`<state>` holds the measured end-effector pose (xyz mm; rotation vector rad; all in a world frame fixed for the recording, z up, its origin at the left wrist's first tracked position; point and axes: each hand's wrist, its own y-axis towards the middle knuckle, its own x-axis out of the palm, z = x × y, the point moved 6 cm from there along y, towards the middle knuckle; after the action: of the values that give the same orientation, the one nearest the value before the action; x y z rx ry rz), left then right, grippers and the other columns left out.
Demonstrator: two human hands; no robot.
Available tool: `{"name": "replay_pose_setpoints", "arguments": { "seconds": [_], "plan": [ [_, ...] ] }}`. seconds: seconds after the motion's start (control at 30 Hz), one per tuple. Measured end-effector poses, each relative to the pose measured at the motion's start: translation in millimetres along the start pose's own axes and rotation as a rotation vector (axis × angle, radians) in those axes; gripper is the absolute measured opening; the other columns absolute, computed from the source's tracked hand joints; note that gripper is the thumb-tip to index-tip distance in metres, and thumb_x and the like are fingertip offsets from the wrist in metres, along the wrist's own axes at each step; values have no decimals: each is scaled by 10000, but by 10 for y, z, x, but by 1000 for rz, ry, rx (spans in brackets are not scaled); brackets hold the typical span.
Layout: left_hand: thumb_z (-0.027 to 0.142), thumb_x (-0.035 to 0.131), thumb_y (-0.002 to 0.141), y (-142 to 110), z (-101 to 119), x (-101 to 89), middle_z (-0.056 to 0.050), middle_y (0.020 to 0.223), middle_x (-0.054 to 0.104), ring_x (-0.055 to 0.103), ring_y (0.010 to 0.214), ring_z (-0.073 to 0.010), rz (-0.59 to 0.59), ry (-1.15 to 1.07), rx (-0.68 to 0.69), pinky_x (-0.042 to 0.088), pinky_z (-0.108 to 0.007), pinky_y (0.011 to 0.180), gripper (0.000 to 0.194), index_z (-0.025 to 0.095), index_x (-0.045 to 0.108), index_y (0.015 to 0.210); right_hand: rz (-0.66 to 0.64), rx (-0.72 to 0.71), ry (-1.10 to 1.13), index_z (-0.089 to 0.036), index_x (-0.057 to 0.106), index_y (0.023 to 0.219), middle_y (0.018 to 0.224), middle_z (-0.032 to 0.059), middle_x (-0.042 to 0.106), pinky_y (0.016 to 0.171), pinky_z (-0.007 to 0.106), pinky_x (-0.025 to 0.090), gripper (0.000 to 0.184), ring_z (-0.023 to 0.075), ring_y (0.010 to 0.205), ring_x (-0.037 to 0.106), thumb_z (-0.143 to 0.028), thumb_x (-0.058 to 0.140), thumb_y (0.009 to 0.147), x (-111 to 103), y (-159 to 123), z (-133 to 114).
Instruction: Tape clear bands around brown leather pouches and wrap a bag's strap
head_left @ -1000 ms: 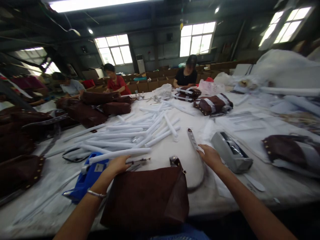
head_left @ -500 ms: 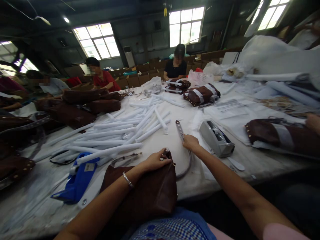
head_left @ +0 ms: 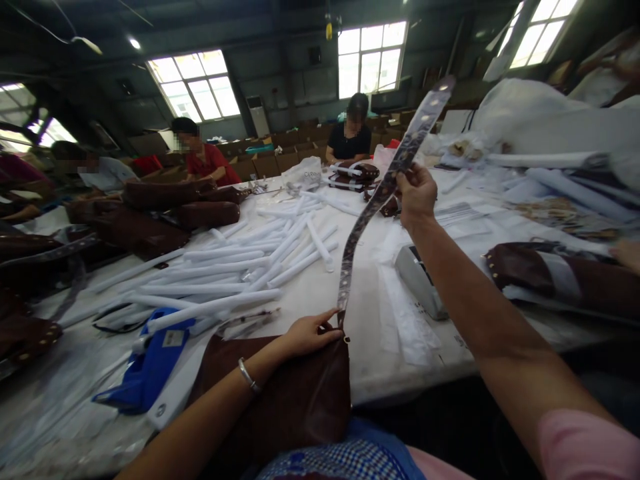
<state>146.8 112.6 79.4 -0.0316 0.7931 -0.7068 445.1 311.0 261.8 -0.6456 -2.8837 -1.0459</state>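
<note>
A brown leather bag (head_left: 295, 393) lies at the table's near edge, hanging partly over it toward me. My left hand (head_left: 307, 335) rests on the bag's top corner, fingers closed around the metal fitting where the strap joins. My right hand (head_left: 416, 193) is raised above the table and grips the studded strap (head_left: 373, 210), which runs taut from the bag corner up past my fingers. A bangle sits on my left wrist.
Several white paper rolls (head_left: 240, 267) are scattered mid-table. A blue tool (head_left: 150, 367) lies at the left, a grey tape dispenser (head_left: 419, 280) under my right forearm. More brown bags (head_left: 165, 213) are piled left and right. Three people sit at the far side.
My right hand has lifted the strap off the table and pulled it up and away until it is taut. My left hand stays on the bag's corner.
</note>
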Motion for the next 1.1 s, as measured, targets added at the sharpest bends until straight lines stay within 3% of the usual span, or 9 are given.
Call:
{"name": "replay_pose_setpoints", "arguments": {
  "seconds": [0.13, 0.27, 0.33, 0.43, 0.53, 0.6, 0.7, 0.9, 1.1],
  "plan": [
    [529, 610, 857, 101, 107, 144, -14, 1251, 708, 664, 1139, -279, -54, 13, 102, 462, -347, 988, 530, 354, 595, 1357, -81, -99, 4, -193, 530, 1267, 1136, 59, 704, 729, 228, 551, 387, 110, 855, 667, -357, 621, 928, 342, 150, -327],
    [455, 681, 817, 148, 176, 135, 18, 1146, 753, 711, 1016, -229, -54, -16, 204, 509, -278, 899, 386, 348, 720, 1186, -363, -257, -277, -172, 653, 1210, 1101, 51, 727, 796, 285, 547, 353, 179, 903, 683, -385, 623, 930, 893, -316, -415],
    [420, 670, 831, 151, 127, -27, -5, 1051, 779, 721, 946, -214, 52, -23, 207, 518, -263, 855, 281, 286, 776, 1054, -601, -305, -559, -190, 667, 1232, 1146, 56, 721, 836, 290, 525, 326, 194, 942, 678, -349, 565, 967, 1116, -724, -317],
    [418, 567, 907, 82, -57, -486, -58, 994, 775, 717, 860, -202, 355, -29, 138, 523, -270, 803, 314, 196, 764, 1010, -966, -335, -867, -285, 662, 1273, 1231, 27, 696, 859, 273, 497, 328, 204, 1030, 662, -252, 504, 987, 1240, -1397, -56],
    [417, 472, 961, -63, -288, -953, -82, 1117, 733, 702, 877, -195, 621, -31, 43, 509, -302, 860, 369, 180, 686, 1146, -1110, -347, -918, -329, 714, 1189, 1194, -1, 718, 801, 257, 501, 396, 204, 1043, 660, -111, 511, 928, 1178, -1884, 186],
    [397, 437, 981, -119, -439, -1134, -95, 1221, 687, 681, 977, -211, 694, -31, -22, 475, -340, 955, 372, 180, 640, 1204, -1169, -347, -937, -325, 737, 1144, 1168, -2, 730, 782, 257, 503, 437, 205, 1047, 654, -54, 498, 898, 1121, -2092, 352],
    [375, 475, 978, -49, -646, -1115, -89, 1154, 699, 675, 964, -214, 589, -52, -112, 477, -365, 969, 323, 169, 658, 1147, -1205, -327, -955, -311, 757, 1103, 1161, 1, 735, 808, 273, 507, 456, 211, 1050, 645, -16, 496, 871, 1046, -2248, 559],
    [385, 617, 934, 221, -922, -544, -50, 1030, 669, 657, 861, -171, 107, -182, -273, 570, -360, 765, 296, 139, 633, 1098, -1037, -241, -1016, -290, 741, 1147, 1229, 28, 708, 907, 325, 511, 416, 230, 1110, 620, -59, 485, 914, 986, -2230, 735],
    [526, 686, 835, 259, -935, -475, -6, 871, 679, 607, 819, -139, 13, -446, -267, 458, -256, 714, 374, 169, 677, 947, -863, -177, -1058, -282, 632, 1313, 1314, 47, 656, 918, 328, 503, 422, 226, 1146, 612, -112, 462, 966, 968, -2110, 754]
  ]
}}
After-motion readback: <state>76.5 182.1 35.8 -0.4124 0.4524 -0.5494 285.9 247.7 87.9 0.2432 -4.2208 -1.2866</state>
